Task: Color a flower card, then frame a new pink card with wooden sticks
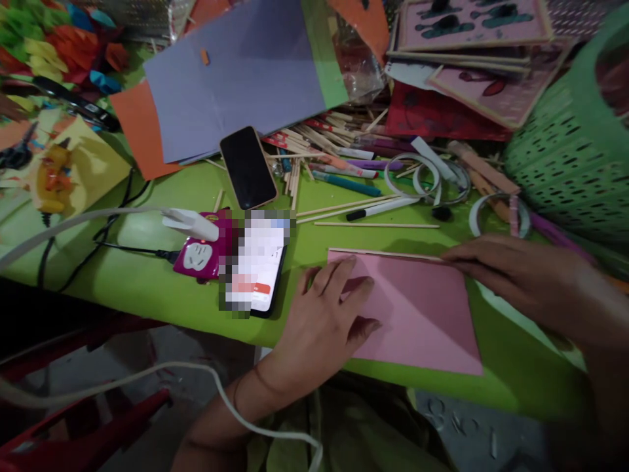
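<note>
A sheet of pink paper (417, 314) lies flat at the front of the green table. Along its far edge runs a thin wooden stick (383, 253). My left hand (324, 314) rests with fingers spread over the paper's left side, fingertips close to the stick. At the far right corner, my right hand (511, 275) pinches the stick's right end between thumb and fingers. Another loose stick (376, 225) lies just beyond the paper, apart from it. A black-capped white marker (381, 208) is behind that stick.
Left of the paper are a lit phone (260, 262), a dark phone (248, 167) and a magenta power strip (196, 255) with cables. Tape rolls (413, 176), pens and sticks lie behind. Purple paper sheets (236, 78) stand beyond; a green basket (565, 137) is at right.
</note>
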Available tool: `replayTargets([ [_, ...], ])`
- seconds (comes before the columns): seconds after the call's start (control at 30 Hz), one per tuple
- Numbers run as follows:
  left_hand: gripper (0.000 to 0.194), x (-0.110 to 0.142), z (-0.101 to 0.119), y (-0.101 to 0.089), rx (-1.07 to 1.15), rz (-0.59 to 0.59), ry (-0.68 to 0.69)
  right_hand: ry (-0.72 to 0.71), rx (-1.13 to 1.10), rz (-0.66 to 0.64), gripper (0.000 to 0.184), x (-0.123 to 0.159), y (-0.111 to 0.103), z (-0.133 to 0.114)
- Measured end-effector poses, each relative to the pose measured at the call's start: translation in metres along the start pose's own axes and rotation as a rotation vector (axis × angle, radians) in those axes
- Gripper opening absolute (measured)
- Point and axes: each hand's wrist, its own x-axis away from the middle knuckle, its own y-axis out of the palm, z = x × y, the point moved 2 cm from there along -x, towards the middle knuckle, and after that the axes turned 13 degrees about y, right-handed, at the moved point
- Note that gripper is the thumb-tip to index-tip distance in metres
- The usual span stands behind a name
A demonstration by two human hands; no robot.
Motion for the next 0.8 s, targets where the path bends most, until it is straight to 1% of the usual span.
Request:
replayTargets([
  [0.13, 0.055, -0.0017, -0.0033, 0.0011, -0.053, -0.018, -0.032, 0.06, -0.026, -0.035, 0.024, -0.002, 0.0011, -0.0021],
  [0.23, 0.063, -0.004, -0.0054, 0.0022, -0.094, -0.04, -0.028, 0.092, -0.048, -0.047, 0.026, -0.0045, 0.0012, -0.0029],
  [0.37, 0.061, -0.0066, -0.0066, 0.002, -0.113, -0.068, -0.028, 0.105, -0.065, -0.042, 0.026, -0.0058, 0.0019, -0.0029],
  [0.53, 0.064, -0.0078, -0.0075, 0.0016, -0.119, -0.052, -0.034, 0.143, -0.052, -0.055, 0.028, -0.0048, 0.0039, -0.0014],
  [0.8, 0.06, -0.0097, -0.0067, -0.0007, -0.143, -0.059, -0.028, 0.126, -0.008, -0.03, 0.027, -0.0063, 0.0064, -0.0018],
])
